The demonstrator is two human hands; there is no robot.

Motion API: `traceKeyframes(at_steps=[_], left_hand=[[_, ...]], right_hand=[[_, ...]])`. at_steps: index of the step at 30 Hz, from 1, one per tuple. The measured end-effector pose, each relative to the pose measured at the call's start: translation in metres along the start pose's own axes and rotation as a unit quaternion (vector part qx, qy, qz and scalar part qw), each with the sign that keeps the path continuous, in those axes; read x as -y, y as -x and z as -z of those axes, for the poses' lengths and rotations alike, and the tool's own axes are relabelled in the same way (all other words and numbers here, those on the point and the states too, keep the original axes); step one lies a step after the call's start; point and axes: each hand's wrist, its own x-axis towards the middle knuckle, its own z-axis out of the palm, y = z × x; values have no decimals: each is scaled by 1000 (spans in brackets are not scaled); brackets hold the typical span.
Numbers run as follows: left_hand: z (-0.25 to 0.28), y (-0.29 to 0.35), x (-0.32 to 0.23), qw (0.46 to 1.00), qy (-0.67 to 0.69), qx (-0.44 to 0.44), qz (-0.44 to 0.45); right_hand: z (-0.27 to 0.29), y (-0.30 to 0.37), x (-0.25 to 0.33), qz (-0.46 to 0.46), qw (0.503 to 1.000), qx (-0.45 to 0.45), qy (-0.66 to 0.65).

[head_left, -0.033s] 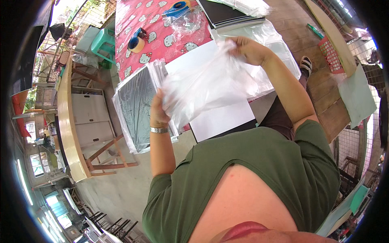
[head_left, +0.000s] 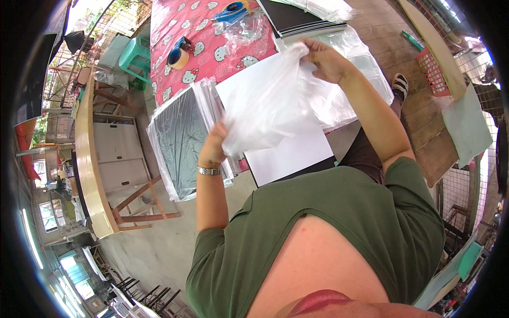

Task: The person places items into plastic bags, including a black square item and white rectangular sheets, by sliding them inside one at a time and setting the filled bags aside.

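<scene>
A clear plastic sheet is held above a white sheet, its edges being pinched by the fingers of the left hand and the right hand. Tape dispensers are placed on the pink patterned tablecloth; beyond it, a green stool is seen on the grey floor.

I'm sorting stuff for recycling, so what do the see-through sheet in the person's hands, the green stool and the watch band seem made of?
Sheet: probably thin, glossy plastic film; it's translucent, creased and streaked with shine.
Stool: likely moulded plastic, smooth and evenly coloured.
Band: looks like shiny metal, silvery and linked, though too small to be sure.
</scene>
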Motion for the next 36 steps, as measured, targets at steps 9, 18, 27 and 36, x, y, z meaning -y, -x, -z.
traceKeyframes(at_steps=[9, 18, 27, 36], left_hand=[[54, -40, -9, 978, 191, -64, -48], [150, -179, 25, 863, -405, -299, -37], [145, -145, 9, 691, -654, -305, -28], [-27, 23, -138, 936, -270, -204, -95]], right_hand=[[27, -30, -7, -107, 988, 110, -28], [67, -113, -78, 54, 790, -149, 592], [10, -113, -65, -13, 647, -124, 752], [-77, 32, 126, -42, 942, 60, 329]])
